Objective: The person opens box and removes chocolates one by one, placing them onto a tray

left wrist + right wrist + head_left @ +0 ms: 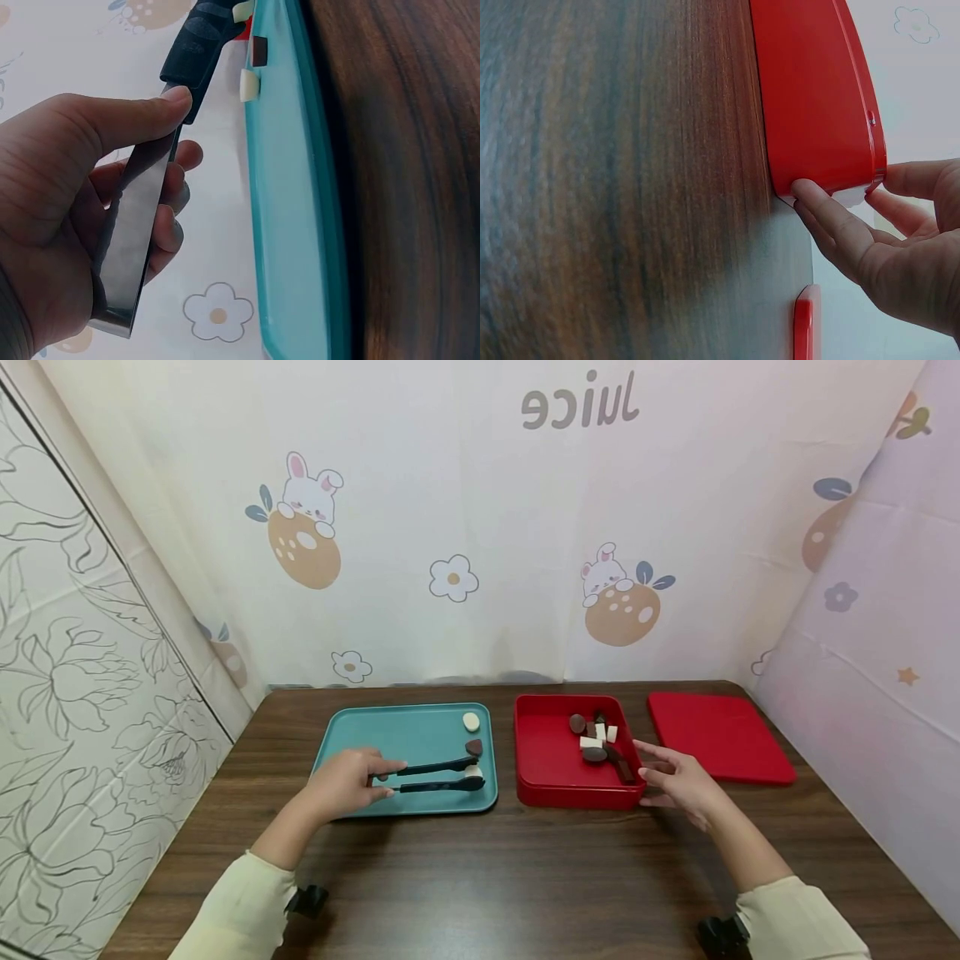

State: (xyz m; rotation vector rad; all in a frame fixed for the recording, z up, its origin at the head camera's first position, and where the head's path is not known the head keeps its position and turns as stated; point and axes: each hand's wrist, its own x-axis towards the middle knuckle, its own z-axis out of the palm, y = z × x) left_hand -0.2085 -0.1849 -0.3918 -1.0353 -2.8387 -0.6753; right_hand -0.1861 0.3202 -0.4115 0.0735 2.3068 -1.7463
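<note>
My left hand (343, 783) grips metal-handled tongs (142, 225) with black ends, low over the teal tray (390, 727). The tongs' two black ends lie either side of a small white piece (473, 771), partly hidden by them. On the tray's right side are a dark brown piece (474, 747) and a white round piece (471, 722). My right hand (678, 783) touches the right side of the red box (543, 760), its fingers fairly straight against wall and rim. Several brown and white chocolate-like pieces (595, 753) lie inside the box.
A flat red lid (720, 735) lies on the wooden table (480, 877) to the right of the box. Behind the table hangs a pale curtain (465, 510) printed with rabbits and flowers; similar cloth closes off both sides.
</note>
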